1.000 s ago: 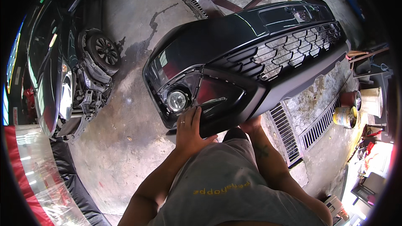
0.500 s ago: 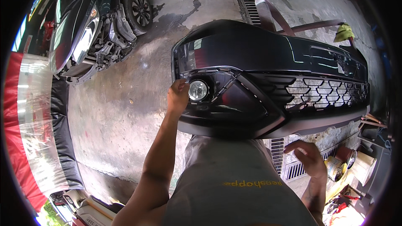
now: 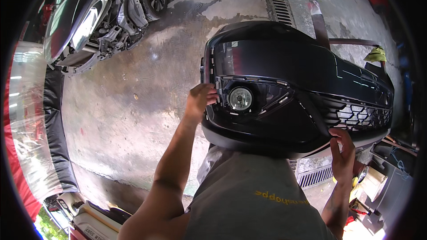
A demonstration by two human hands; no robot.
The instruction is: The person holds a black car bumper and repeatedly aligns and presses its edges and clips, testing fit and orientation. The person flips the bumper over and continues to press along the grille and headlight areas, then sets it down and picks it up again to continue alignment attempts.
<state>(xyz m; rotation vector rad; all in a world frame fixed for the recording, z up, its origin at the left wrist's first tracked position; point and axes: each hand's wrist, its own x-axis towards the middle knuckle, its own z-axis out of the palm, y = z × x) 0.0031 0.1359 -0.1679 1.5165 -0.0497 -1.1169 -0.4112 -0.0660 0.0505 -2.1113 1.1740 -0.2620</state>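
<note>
A dark car bumper [image 3: 275,51] lies in front of me, close against my grey shirt. A round clear fog lamp [image 3: 240,99] sits in the black bezel at its left end, and a honeycomb grille [image 3: 360,116] fills its middle to the right. My left hand [image 3: 200,102] is at the bumper's left edge beside the lamp, its fingers bent over the rim. At the bumper's near edge, below the grille's left corner, is my right hand [image 3: 343,153]. Its thumb and fingers are apart with nothing between them; the fingertips seem to touch the edge.
A car with its front stripped [image 3: 106,31] stands at the far left. A stand's bar [image 3: 320,29] with a yellow-green cloth [image 3: 376,54] shows behind the bumper. A drain grate [image 3: 275,0] crosses the concrete floor. Tools and containers [image 3: 373,182] crowd the near right.
My view has swung, so the bumper appears farther right. My left hand has settled lower on the bumper's edge, and my right hand has come up to its near edge.
</note>
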